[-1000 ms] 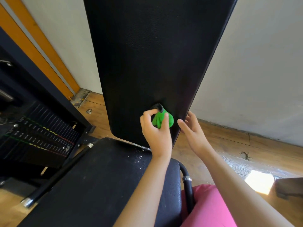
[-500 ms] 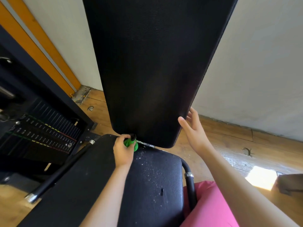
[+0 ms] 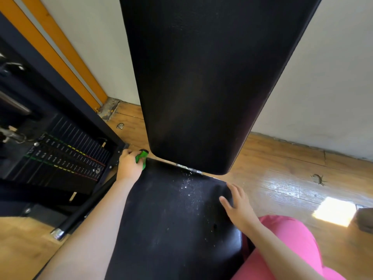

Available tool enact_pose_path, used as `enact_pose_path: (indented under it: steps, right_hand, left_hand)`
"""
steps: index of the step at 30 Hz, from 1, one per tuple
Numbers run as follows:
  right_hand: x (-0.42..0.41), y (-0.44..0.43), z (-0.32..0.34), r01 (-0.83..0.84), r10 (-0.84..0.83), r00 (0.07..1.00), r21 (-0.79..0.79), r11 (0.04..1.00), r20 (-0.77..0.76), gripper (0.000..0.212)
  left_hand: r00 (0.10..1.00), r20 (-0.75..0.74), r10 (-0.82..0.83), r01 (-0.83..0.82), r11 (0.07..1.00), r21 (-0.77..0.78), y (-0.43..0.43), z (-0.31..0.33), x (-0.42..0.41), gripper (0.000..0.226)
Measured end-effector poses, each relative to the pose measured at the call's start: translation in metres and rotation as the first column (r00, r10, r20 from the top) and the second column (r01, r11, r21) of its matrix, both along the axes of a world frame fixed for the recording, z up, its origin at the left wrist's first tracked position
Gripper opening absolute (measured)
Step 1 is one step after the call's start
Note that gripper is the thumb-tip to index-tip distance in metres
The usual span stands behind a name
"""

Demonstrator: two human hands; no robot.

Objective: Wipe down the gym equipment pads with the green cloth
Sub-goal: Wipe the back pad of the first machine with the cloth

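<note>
A tall black back pad stands upright above a black seat pad. My left hand grips a bunched green cloth at the seat pad's far left corner, just below the back pad's lower left edge. My right hand rests with spread fingers on the seat pad's right edge. Pale specks and droplets speckle the seat pad near its middle and far edge.
A weight stack in a black frame stands at the left, with a black bar slanting down beside the seat. Wooden floor lies right of the bench, a white wall behind. Pink clothing shows at the lower right.
My left hand carried the green cloth from the back pad's lower part down and left to the seat pad's far left corner. My right hand dropped from the back pad's edge onto the seat pad.
</note>
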State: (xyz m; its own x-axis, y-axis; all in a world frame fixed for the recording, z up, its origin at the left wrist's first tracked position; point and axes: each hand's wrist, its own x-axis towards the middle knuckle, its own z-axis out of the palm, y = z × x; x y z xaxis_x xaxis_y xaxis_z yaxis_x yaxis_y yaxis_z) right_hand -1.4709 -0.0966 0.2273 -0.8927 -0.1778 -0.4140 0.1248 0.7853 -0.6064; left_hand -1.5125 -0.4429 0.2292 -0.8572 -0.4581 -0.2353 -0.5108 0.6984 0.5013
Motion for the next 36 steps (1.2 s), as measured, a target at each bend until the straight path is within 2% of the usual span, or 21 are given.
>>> enact_pose_path:
  steps: [2, 5, 10, 14, 19, 25, 31, 36]
  right_hand:
    - [0.004, -0.001, -0.006, -0.098, 0.096, 0.995, 0.162, 0.982, 0.024, 0.062]
    - [0.003, -0.006, -0.007, -0.191, 0.193, 0.981, 0.234, 0.953, 0.014, 0.071]
    - [0.005, -0.001, -0.006, -0.195, 0.193, 0.981, 0.184, 0.963, 0.026, 0.072]
    - [0.006, 0.007, -0.001, -0.217, 0.212, 0.976, 0.142, 0.966, 0.049, 0.066]
    - [0.010, 0.013, 0.005, -0.318, 0.310, 0.948, 0.181, 0.931, 0.070, 0.067]
    - [0.013, 0.028, 0.012, -0.471, 0.467, 0.882, 0.172, 0.865, 0.068, 0.068]
    - [0.025, 0.037, 0.025, -0.578, 0.568, 0.816, 0.134, 0.805, 0.107, 0.070]
    - [0.031, 0.023, 0.026, -0.570, 0.552, 0.818, 0.110, 0.814, 0.161, 0.070]
  left_hand:
    - [0.998, 0.058, -0.022, 0.023, 1.000, -0.020, -0.002, -0.004, -0.006, 0.031]
    - [0.993, 0.101, -0.060, 0.068, 0.995, -0.075, 0.016, -0.007, -0.009, 0.029]
    - [0.993, -0.007, -0.117, 0.116, 0.989, -0.091, 0.071, -0.011, 0.010, 0.031]
    - [0.974, -0.076, -0.212, 0.211, 0.977, -0.028, 0.128, -0.010, 0.024, 0.033]
    - [0.982, -0.041, -0.183, 0.181, 0.982, -0.057, 0.170, -0.007, 0.037, 0.039]
    - [0.962, 0.032, -0.271, 0.273, 0.960, -0.061, 0.236, 0.002, 0.057, 0.040]
    - [0.944, 0.089, -0.318, 0.327, 0.936, -0.128, 0.214, 0.015, 0.064, 0.035]
    - [0.977, 0.137, -0.163, 0.193, 0.950, -0.247, 0.135, 0.019, 0.068, 0.033]
